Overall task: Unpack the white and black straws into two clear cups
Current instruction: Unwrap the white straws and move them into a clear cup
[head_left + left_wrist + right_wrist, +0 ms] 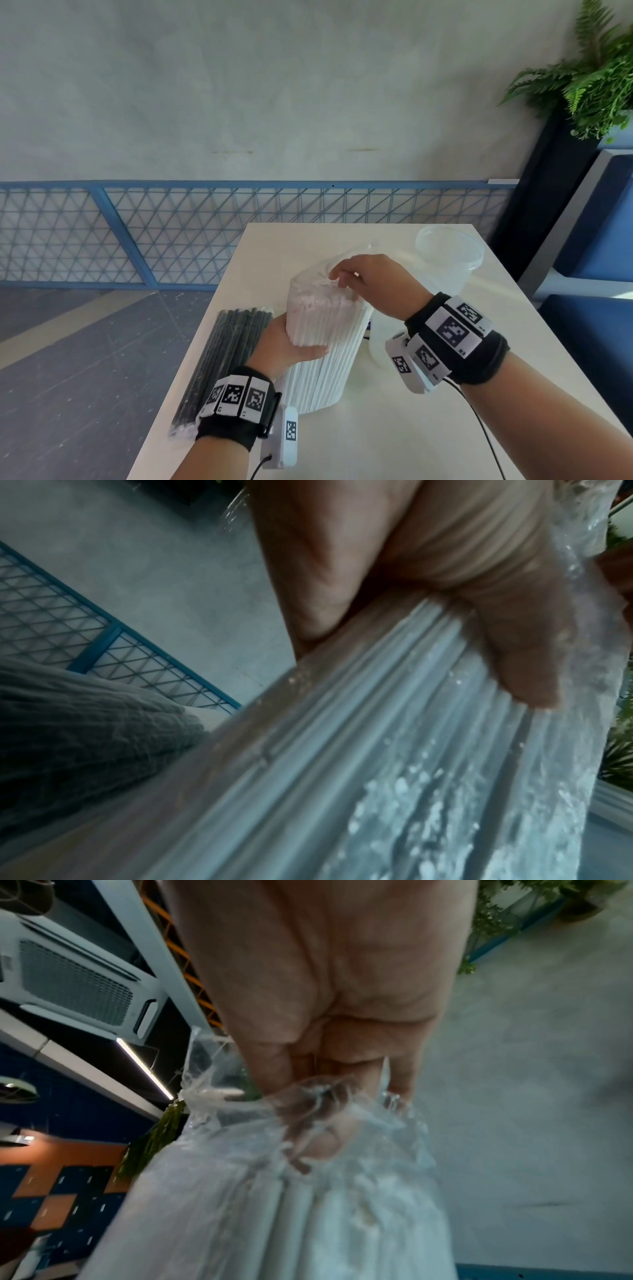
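A thick pack of white straws (325,346) in clear plastic stands upright, slightly tilted, on the white table (394,438). My left hand (294,342) grips its middle from the left; in the left wrist view the thumb presses on the white straw pack (377,750). My right hand (356,274) pinches the clear wrap at the pack's top, and the right wrist view shows fingertips (322,1139) dug into the crumpled wrap (342,1123). A pack of black straws (222,356) lies flat at the table's left edge. A clear cup (448,253) stands at the far right; a second cup (378,342) shows partly behind the white pack.
The table's left edge runs beside the black straws, with grey floor below. A blue mesh railing (205,236) and grey wall stand behind. A blue bench (596,240) and a fern (589,75) are at the right. Bare tabletop lies toward me.
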A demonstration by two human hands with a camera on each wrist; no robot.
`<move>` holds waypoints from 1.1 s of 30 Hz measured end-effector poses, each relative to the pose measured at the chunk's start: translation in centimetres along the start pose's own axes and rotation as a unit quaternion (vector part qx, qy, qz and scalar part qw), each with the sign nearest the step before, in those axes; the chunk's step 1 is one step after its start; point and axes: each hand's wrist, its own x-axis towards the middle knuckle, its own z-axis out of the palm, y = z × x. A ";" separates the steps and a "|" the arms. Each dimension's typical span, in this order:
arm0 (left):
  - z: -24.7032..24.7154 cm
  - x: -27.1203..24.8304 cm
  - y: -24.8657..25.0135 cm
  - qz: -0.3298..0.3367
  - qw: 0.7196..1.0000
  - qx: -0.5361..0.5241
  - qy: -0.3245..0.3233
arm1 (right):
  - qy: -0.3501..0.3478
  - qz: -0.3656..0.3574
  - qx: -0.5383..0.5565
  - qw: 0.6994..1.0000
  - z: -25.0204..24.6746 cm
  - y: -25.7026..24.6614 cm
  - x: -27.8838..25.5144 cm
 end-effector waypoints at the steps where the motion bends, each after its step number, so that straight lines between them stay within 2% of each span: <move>1: 0.1 0.1 0.0 0.000 1.000 0.001 0.000 | -0.021 -0.001 0.003 1.000 -0.1 0.0 0.1; 7: 0.3 0.9 0.3 0.004 0.999 0.023 -0.025 | -0.124 -0.025 -0.050 0.991 -1.3 0.8 0.4; 11: 0.4 1.4 0.9 0.001 0.999 0.032 -0.026 | -0.120 -0.078 -0.047 0.989 -1.7 0.9 0.3; 14: 0.6 1.7 1.5 0.008 0.998 0.054 -0.039 | -0.075 -0.101 -0.104 0.987 -0.9 1.0 0.4; 15: 0.6 1.7 1.7 0.009 0.997 0.064 -0.046 | -0.063 -0.110 -0.091 0.988 -0.6 0.9 0.4; 17: 0.7 1.9 1.7 0.010 0.994 0.081 -0.066 | -0.081 -0.111 -0.046 0.989 -0.2 0.9 0.5; 22: 0.9 1.6 1.3 0.009 0.981 0.154 -0.118 | -0.138 -0.103 -0.047 0.984 -0.1 1.2 0.4; 29: 1.0 1.4 0.7 0.019 0.986 0.112 -0.118 | -0.180 -0.101 -0.127 0.970 1.3 1.8 0.8; 33: 1.8 1.2 0.5 0.017 0.996 0.045 -0.069 | -0.162 -0.092 -0.127 0.974 2.4 2.2 0.8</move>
